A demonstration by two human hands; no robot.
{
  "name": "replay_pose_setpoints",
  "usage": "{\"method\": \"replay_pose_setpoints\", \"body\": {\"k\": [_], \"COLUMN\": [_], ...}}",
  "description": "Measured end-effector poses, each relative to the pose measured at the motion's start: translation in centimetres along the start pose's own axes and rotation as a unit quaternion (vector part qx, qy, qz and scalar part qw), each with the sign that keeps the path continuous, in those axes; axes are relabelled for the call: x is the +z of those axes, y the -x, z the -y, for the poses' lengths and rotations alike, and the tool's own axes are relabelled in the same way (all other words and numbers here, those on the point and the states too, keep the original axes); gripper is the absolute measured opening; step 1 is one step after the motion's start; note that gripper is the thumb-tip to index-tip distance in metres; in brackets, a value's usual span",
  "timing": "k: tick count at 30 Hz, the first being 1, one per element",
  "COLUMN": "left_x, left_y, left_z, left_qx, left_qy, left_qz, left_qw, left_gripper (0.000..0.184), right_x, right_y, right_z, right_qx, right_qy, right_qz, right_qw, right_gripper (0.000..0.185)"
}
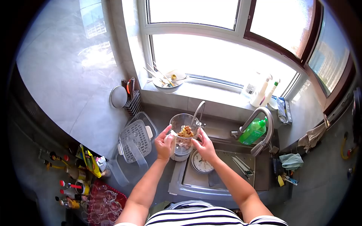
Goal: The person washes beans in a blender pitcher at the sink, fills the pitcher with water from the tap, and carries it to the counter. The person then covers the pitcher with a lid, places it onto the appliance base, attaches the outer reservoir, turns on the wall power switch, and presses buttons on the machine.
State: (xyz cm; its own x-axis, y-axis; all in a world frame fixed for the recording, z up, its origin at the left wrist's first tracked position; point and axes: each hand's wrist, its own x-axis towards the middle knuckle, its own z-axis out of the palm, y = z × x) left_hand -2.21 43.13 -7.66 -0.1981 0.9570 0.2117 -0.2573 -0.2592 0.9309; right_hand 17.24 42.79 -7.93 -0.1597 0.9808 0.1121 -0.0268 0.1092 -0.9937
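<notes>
Between my hands is a clear food processor bowl (pixel 183 144) with brown and yellowish chunks (pixel 186 132) inside. My left hand (pixel 164 145) grips its left side around the pale handle, fingers closed. On the right, my right hand (pixel 205 146) holds the wall just below the rim, thumb in front. The bowl is upright at the sink's left edge; whether it rests on anything I cannot tell. A thin curved spout (pixel 200 109) rises behind it and partly overlaps its rim. Right below my right hand, a patterned bowl (pixel 201 164) sits in the sink.
The steel sink (pixel 222 180) holds chopsticks (pixel 243 165). At its back stand a grey faucet (pixel 266 122) and a green soap bottle (pixel 252 132). Left are a perforated basket (pixel 134 139) and glasses on a red tray (pixel 120 194). A bowl of utensils (pixel 167 87) stands on the sill.
</notes>
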Motion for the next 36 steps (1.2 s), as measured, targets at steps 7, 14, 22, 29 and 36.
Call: {"method": "replay_pose_setpoints", "body": {"k": [7,14,22,29,36], "left_x": [-1.6,-3.1,-2.1,1.9,4.3], "left_y": [-0.2,0.3,2.3,5.8,5.2], "left_z": [1.2,2.6,0.5,-3.2,-0.4], "left_qx": [0.011,-0.006,0.124,0.304,0.305], "left_qy": [0.003,-0.055,-0.357,-0.487,-0.432], "left_qz": [0.002,0.054,-0.035,0.051,0.21], "left_qw": [1.0,0.997,0.925,0.817,0.822], "left_gripper": [0.054,0.058,0.064,0.043,0.031], "right_x": [0.3,0.7,-0.7,-1.4,-3.9], "right_y": [0.0,0.1,0.2,1.9,1.5], "right_z": [-1.2,-1.6,-1.0,-0.8,-1.9], "right_qx": [-0.029,-0.059,-0.027,-0.051,-0.033], "right_qy": [0.09,0.142,0.117,0.13,0.114], "right_qz": [-0.001,-0.01,0.041,0.093,0.107], "right_qw": [0.996,0.988,0.992,0.986,0.987], "right_gripper": [0.076,0.088,0.089,0.092,0.067]}}
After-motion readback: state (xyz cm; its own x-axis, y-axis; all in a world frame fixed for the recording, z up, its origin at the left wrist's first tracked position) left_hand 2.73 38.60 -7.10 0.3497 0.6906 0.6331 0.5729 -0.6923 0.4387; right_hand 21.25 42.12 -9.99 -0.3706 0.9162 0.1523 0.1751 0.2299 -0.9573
